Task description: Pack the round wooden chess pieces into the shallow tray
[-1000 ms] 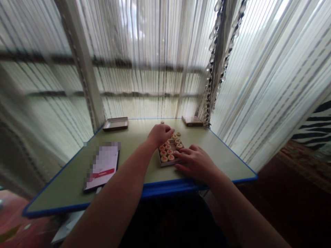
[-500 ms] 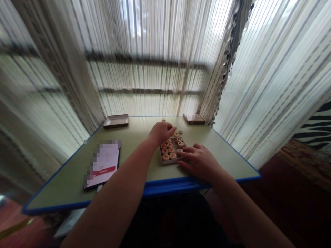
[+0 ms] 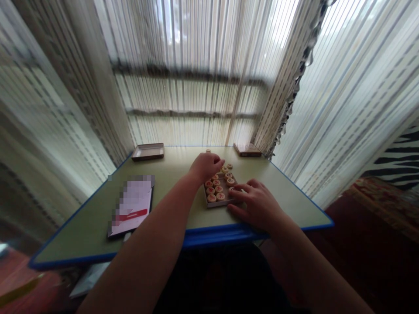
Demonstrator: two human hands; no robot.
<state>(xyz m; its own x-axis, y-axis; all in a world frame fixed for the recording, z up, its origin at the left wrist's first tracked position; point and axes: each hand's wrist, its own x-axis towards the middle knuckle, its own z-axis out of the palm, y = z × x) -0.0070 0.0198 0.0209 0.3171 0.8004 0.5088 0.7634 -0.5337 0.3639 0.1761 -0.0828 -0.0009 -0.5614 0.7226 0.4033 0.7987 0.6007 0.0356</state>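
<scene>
A shallow open box [image 3: 214, 204] on the table holds round Chinese chess pieces, with red-marked ones [image 3: 220, 196] in the left columns and dark-marked ones [image 3: 230, 182] at the right. My left hand [image 3: 207, 167] is over the box's far left corner, its fingers pinched together; whatever they hold is hidden. Just beyond that corner, beside those fingertips, lie loose pieces [image 3: 229, 166]. My right hand [image 3: 257, 199] rests at the box's right side with fingers apart. Its fingertips reach over the rim to a piece [image 3: 232, 189] that they partly cover.
A tablet or phone with a blurred screen [image 3: 131, 205] lies at the left of the blue-edged table [image 3: 288, 192]. An open box lid or tray [image 3: 148, 151] sits at the far left, a flat box [image 3: 248, 149] at the far right. One piece [image 3: 208, 150] is near the far edge. String curtains hang behind.
The view has shifted slightly, so everything appears moved a little. Both hands keep nearly the same places and poses relative to the box.
</scene>
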